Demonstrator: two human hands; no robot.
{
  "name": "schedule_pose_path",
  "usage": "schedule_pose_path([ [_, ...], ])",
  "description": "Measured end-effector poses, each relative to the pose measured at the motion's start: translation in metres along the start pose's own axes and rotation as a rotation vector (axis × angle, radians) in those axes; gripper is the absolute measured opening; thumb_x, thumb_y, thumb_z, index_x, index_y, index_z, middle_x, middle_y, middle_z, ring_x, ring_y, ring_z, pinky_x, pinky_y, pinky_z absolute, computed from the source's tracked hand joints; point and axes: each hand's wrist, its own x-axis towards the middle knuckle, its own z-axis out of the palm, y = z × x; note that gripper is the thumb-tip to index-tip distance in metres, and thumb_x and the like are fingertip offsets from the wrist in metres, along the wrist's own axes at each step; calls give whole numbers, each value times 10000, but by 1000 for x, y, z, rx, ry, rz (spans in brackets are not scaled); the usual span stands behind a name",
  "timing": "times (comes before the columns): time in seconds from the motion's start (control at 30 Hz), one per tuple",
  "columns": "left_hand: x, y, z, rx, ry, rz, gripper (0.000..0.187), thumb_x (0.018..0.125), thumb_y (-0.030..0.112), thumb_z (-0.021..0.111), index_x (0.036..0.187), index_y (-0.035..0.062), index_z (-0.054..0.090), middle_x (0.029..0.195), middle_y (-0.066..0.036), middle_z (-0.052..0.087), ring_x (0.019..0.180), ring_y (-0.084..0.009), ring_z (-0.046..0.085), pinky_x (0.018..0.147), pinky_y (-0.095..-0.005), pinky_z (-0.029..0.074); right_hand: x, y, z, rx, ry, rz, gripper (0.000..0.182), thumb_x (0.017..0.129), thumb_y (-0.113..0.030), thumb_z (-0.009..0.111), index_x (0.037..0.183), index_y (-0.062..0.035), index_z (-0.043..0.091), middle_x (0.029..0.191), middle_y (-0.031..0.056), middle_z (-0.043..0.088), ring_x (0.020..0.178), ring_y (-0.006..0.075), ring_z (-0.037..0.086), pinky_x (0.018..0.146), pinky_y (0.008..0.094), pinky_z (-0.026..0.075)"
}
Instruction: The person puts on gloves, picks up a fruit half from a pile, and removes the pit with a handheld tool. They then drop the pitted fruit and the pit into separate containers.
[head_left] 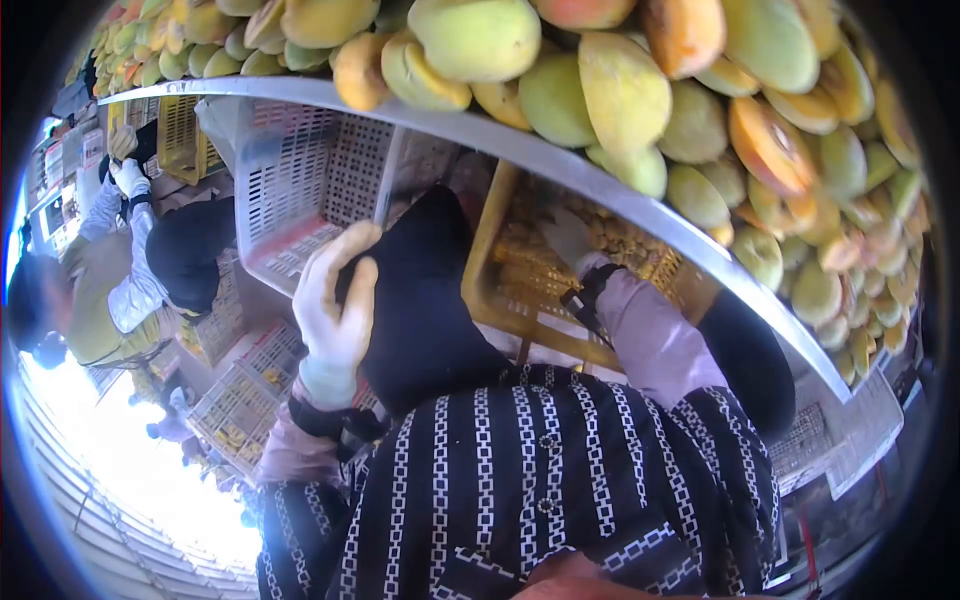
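My left hand, in a white glove, is raised beside my dark-clad knee. Its fingers are curved and apart from the thumb, with nothing visible between them. Lower and further right, my right hand, also gloved, reaches down into a yellow crate. Small orange-brown pieces lie in that crate, too dim to name. The right hand's fingers are blurred against them, so what they hold does not show.
Above my lap runs a metal table edge, with green-yellow fruits heaped behind it, some cut open to orange flesh. A white crate stands left of my knee. Another person with gloved hands sits further left. Another crate is at right.
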Motion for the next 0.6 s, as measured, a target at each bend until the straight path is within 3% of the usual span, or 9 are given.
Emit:
schedule_pose_path([
  [0.07, -3, 2, 1, 58, -19, 62, 268, 812, -55, 601, 1078, -32, 618, 1026, -139, 669, 973, -232, 640, 902, -318, 467, -7, -41, -47, 441, -217, 563, 380, 867, -221, 607, 1220, -84, 576, 1145, 118, 638, 1064, 233, 586, 901, 324, 459],
  [0.13, -8, 5, -2, 165, -54, 119, 267, 865, -42, 552, 1127, -33, 605, 1063, -121, 658, 1003, -195, 619, 918, -304, 455, -29, -34, -54, 486, -143, 532, 430, 845, -188, 603, 1261, -93, 546, 1155, 134, 633, 1062, 249, 583, 874, 319, 467],
  [0.2, -10, 9, -6, 390, -74, 312, 246, 853, 5, 576, 1094, 12, 629, 1045, -113, 665, 981, -237, 626, 919, -337, 452, -52, -61, -76, 284, 98, 220, 512, 805, -164, 611, 1299, -80, 506, 1149, 155, 630, 1002, 251, 599, 822, 314, 484],
  [0.23, -12, 12, -5, 494, -89, 421, 250, 844, 41, 588, 1090, 32, 627, 1051, -109, 659, 987, -260, 616, 928, -371, 439, -66, -79, -92, 508, 35, 408, 565, 742, -138, 629, 1279, -29, 490, 1085, 152, 635, 959, 260, 595, 788, 319, 483],
  [0.3, -15, 21, -1, 678, -143, 668, 320, 798, 168, 630, 1101, 67, 609, 1084, -103, 639, 1021, -295, 587, 954, -449, 397, -93, -91, -116, 490, -25, 408, 531, 724, -133, 632, 1225, -9, 508, 1036, 151, 631, 926, 262, 593, 758, 329, 482],
  [0.33, -16, 22, 7, 686, -264, 750, 399, 763, 239, 663, 1120, 74, 595, 1109, -103, 627, 1036, -285, 581, 944, -470, 393, -105, -93, -127, 476, -108, 423, 498, 706, -127, 634, 1172, 11, 525, 988, 150, 627, 893, 264, 591, 727, 339, 481],
  [0.47, -55, 26, 90, 458, -913, 817, 666, 699, 434, 703, 1212, 38, 552, 1112, -163, 620, 1021, -331, 590, 881, -441, 451, -162, -89, -141, 78, 293, 422, 318, 679, -126, 614, 946, 32, 543, 752, 184, 598, 710, 309, 605, 637, 378, 469],
  [0.53, -80, 5, 141, 649, -1028, 850, 810, 678, 468, 722, 1322, 60, 448, 1151, -159, 588, 1053, -325, 573, 897, -425, 439, -181, -39, -141, 19, 466, 381, 267, 689, -175, 623, 863, 19, 567, 779, 228, 605, 730, 360, 615, 639, 409, 476],
  [0.6, -95, -12, 172, 811, -1115, 817, 817, 690, 420, 718, 1358, 74, 398, 1162, -159, 572, 1059, -320, 572, 879, -424, 448, -204, -93, -157, -402, 664, 418, 314, 698, -280, 656, 824, 0, 591, 769, 221, 609, 732, 353, 615, 647, 423, 478],
])
